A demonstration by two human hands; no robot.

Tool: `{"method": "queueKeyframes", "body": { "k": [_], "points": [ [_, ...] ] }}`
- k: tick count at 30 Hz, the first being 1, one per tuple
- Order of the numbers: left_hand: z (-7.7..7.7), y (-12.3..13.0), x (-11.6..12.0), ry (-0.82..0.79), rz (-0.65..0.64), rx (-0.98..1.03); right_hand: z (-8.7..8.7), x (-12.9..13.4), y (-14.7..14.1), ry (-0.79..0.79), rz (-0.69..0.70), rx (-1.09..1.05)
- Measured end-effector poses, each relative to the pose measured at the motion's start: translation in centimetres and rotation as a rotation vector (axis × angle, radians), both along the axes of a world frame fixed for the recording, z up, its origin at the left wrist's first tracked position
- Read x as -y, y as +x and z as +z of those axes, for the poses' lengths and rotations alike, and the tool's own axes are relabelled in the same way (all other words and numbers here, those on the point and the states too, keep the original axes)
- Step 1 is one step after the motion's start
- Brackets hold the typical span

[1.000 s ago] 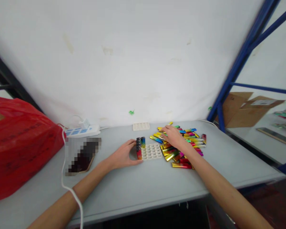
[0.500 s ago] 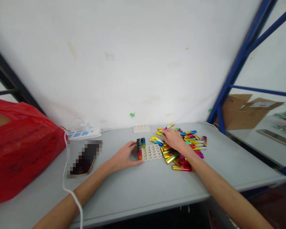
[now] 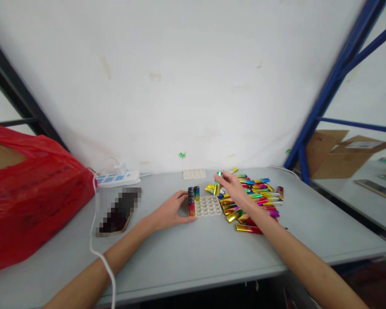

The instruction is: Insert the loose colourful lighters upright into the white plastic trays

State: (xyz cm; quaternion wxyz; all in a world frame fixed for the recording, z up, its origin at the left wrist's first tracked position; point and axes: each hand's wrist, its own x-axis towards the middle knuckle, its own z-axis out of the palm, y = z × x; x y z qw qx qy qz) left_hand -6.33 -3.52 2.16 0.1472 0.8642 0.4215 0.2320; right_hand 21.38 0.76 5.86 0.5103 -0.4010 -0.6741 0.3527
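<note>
My left hand point(image 3: 172, 211) grips the left end of a white tray point(image 3: 209, 206) with rows of round holes, fingers at the back corner and thumb at the front. Several lighters point(image 3: 191, 208) stand upright in its left column, and a blue-yellow lighter point(image 3: 197, 193) stands at the back of the neighbouring column. Above the tray's back right side, my right hand point(image 3: 233, 186) pinches a shiny green-gold lighter point(image 3: 216, 188), held nearly upright. Just beneath and right of that hand spreads a loose pile of metallic lighters point(image 3: 263, 199) in gold, red, green and purple.
A second white tray point(image 3: 194, 174) lies by the wall. To the left are a phone point(image 3: 122, 214), a power strip point(image 3: 119, 178) and a red plastic bag point(image 3: 35, 197). A white cable point(image 3: 94, 251) crosses over my left forearm. A cardboard box point(image 3: 334, 159) stands beyond the blue frame point(image 3: 309, 141).
My right hand has lifted off the pile and moved slightly left, now with a green-gold lighter in its fingers. My left hand keeps its place at the tray. The whole view has shifted a little.
</note>
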Motion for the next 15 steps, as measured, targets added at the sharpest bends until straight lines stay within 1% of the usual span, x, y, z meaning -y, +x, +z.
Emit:
{"method": "queueKeyframes", "body": {
  "k": [2, 5, 6, 7, 11, 15],
  "points": [
    [0.0, 0.0, 0.1, 0.002, 0.007, 0.001, 0.0, 0.5, -0.5, -0.074, 0.087, -0.072],
    [0.1, 0.0, 0.1, 0.006, 0.007, -0.003, 0.0, 1.3, -1.3, -0.197, 0.264, -0.174],
    [0.1, 0.0, 0.1, 0.007, 0.005, -0.004, 0.0, 1.5, -1.5, -0.230, 0.293, -0.197],
    [0.1, 0.0, 0.1, 0.005, 0.004, -0.004, 0.0, 1.7, -1.8, -0.258, 0.296, -0.210],
    [0.1, 0.0, 0.1, -0.025, 0.012, 0.002, -0.4, 1.9, -2.5, -0.409, 0.219, -0.222],
    [0.2, 0.1, 0.1, -0.039, 0.011, 0.005, -0.8, 1.9, -3.0, -0.550, 0.193, -0.276]
  ]
}}
